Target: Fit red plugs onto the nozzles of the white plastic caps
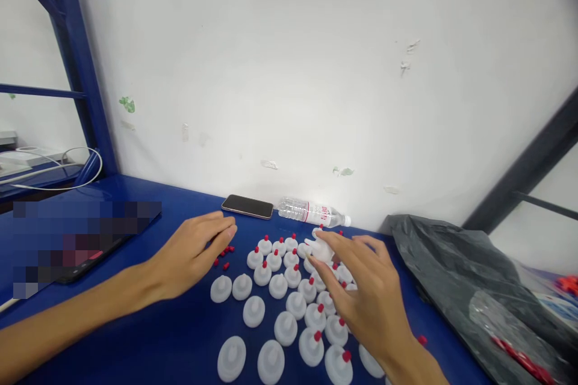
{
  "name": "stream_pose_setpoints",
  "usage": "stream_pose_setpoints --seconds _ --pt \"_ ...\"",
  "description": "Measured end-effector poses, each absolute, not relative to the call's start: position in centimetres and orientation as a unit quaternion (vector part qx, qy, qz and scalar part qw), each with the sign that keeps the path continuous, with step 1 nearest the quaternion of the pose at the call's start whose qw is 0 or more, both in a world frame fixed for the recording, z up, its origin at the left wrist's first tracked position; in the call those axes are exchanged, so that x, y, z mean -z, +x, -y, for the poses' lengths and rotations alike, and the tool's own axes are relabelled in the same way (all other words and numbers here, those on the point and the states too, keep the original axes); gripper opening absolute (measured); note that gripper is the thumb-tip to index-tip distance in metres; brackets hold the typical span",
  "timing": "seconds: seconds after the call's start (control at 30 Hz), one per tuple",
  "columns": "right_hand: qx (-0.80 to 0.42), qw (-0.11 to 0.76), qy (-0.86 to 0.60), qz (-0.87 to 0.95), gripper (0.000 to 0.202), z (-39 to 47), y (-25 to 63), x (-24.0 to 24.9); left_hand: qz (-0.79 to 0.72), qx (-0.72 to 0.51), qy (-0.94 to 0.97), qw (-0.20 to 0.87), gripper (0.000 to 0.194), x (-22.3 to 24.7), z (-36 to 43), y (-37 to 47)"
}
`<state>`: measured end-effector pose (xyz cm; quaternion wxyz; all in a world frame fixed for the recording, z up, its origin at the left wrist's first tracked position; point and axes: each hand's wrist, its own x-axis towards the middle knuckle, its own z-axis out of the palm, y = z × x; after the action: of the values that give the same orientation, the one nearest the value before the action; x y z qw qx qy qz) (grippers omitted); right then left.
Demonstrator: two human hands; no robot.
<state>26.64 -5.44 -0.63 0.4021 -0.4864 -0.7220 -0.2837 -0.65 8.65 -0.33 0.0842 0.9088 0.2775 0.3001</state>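
Observation:
My right hand (368, 286) holds a white cone-shaped piece (320, 249) between thumb and fingers, above the rows of similar pieces. My left hand (192, 255) is closed, thumb against fingers, beside a few small red caps (226, 266); what it grips, if anything, is hidden. Several translucent white discs with nozzles stand on the blue table (180, 337). Red tips top many of them, such as the capped disc (311, 346). Others at the left and front have bare nozzles, like the uncapped disc (253, 311).
A phone (247, 206) and a clear bottle on its side (313, 212) lie by the wall. A dark tablet-like device (94, 255) is at the left. Black plastic bags (456, 277) cover the right side, with a loose red cap (422, 340) nearby.

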Motion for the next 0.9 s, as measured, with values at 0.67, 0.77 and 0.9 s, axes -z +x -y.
stream_pose_setpoints --seconds 0.67,0.77,0.9 --pt "0.166 0.385 -0.442 0.793 0.022 5.7 22.4 2.1 -0.047 -0.340 0.933 0.111 0.018 1.6 -6.1 0.3" --pt "0.168 0.396 -0.440 0.788 0.026 5.7 22.2 2.2 -0.035 -0.368 0.921 0.125 0.017 1.7 -5.9 0.7" --pt "0.150 0.403 -0.459 0.777 0.032 5.9 22.5 2.0 -0.143 -0.371 0.916 0.052 0.023 0.7 -7.7 -0.3"
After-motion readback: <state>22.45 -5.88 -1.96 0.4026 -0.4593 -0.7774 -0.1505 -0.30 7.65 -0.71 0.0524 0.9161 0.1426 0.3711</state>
